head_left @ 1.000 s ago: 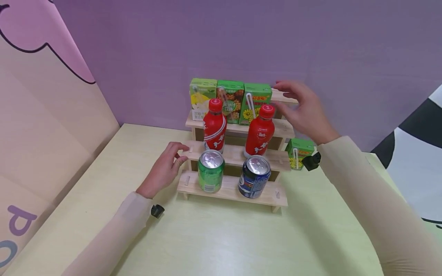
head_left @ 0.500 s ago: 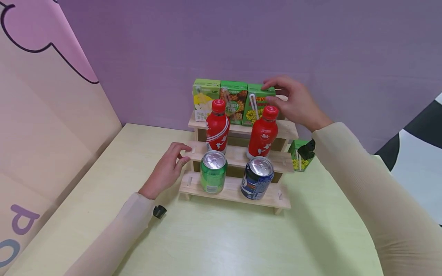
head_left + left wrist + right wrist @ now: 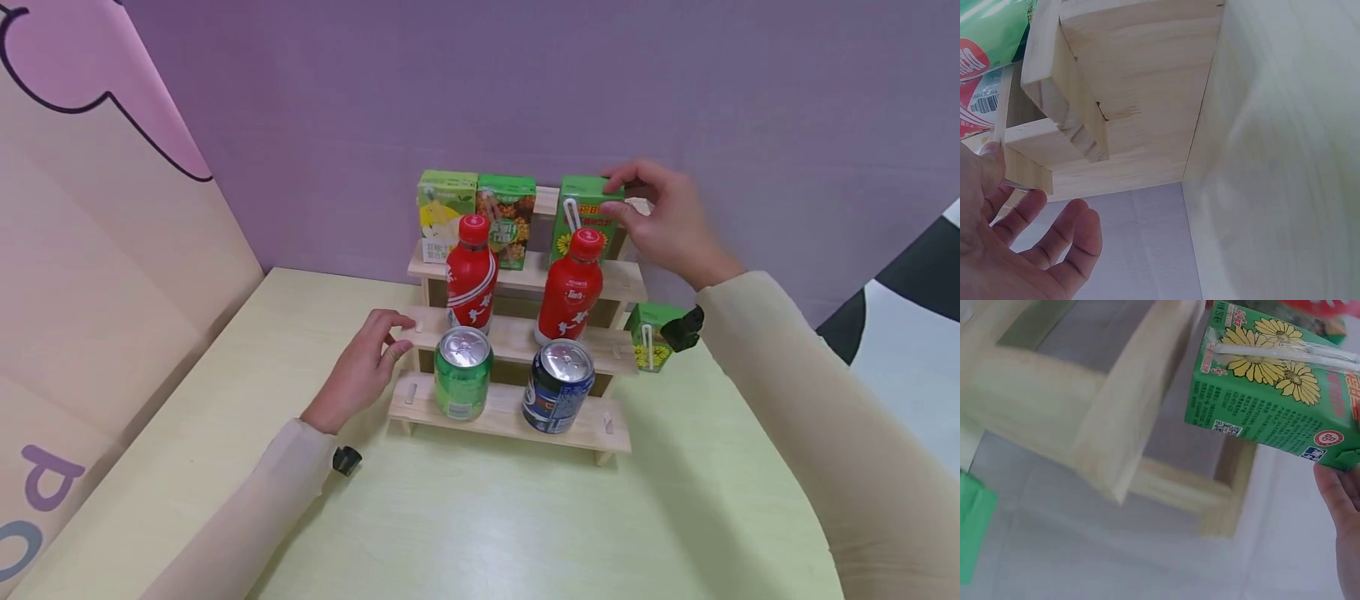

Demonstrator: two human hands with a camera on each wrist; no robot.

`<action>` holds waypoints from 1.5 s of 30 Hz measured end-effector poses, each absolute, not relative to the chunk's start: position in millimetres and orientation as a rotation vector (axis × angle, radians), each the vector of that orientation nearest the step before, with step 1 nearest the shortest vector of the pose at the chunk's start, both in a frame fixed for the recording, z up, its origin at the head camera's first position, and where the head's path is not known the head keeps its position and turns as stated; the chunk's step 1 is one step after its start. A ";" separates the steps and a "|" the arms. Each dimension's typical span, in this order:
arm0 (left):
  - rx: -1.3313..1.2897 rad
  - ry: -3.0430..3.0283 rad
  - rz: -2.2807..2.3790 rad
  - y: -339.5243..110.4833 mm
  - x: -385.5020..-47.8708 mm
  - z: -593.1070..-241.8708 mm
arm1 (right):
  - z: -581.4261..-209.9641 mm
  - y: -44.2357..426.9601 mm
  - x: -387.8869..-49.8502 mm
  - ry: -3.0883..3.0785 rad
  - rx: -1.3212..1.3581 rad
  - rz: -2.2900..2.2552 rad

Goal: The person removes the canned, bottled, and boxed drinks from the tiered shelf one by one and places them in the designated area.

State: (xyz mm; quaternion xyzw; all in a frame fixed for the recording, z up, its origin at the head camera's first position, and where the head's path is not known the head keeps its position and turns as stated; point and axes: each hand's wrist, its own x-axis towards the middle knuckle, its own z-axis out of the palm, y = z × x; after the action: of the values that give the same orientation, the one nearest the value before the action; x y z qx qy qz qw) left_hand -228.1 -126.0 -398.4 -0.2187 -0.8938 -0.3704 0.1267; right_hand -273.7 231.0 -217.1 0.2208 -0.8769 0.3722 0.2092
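My right hand (image 3: 671, 221) grips the upper right part of a green drink carton (image 3: 567, 218) with yellow flowers and a white straw. This carton is at the top step of a wooden tiered stand (image 3: 502, 421), with a gap to its left. In the right wrist view the flowered carton (image 3: 1260, 381) appears up close, fingertips on its end. My left hand (image 3: 360, 367) holds the left end of the middle step; the left wrist view shows the thumb and curled fingers (image 3: 1082, 240) around the board's end.
Left on the top step stand a yellow-green carton (image 3: 442, 204) and a pineapple-patterned carton (image 3: 513, 212). Two red bottles (image 3: 471, 275) stand on the middle step. A green can (image 3: 461, 379) and a blue can (image 3: 555, 392) occupy the bottom step. Another flowered carton (image 3: 648, 321) stands right of the stand.
My right hand has come onto the flowered carton and shifted it right, away from the pineapple-patterned one, opening a gap. My left hand has stayed at the stand.
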 end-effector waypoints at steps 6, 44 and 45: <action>-0.630 -2.614 -1.076 -126.8 -226.2 -398.4 | -212.5 255.0 -258.1 -2.307 0.635 1.059; -0.668 -2.557 -1.074 -126.2 -225.2 -400.1 | -369.5 421.4 -221.8 -2.557 -0.050 1.135; -0.662 -2.558 -1.076 -126.6 -225.0 -400.1 | -372.8 421.8 -221.3 -2.554 -0.036 1.142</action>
State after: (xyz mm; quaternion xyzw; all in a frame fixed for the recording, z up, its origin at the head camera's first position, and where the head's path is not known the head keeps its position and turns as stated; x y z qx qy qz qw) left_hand -225.0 -126.6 -400.1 -0.2295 -0.8873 -0.3734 0.1438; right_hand -221.3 421.8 -372.8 -0.0126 -0.8994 0.4021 0.1710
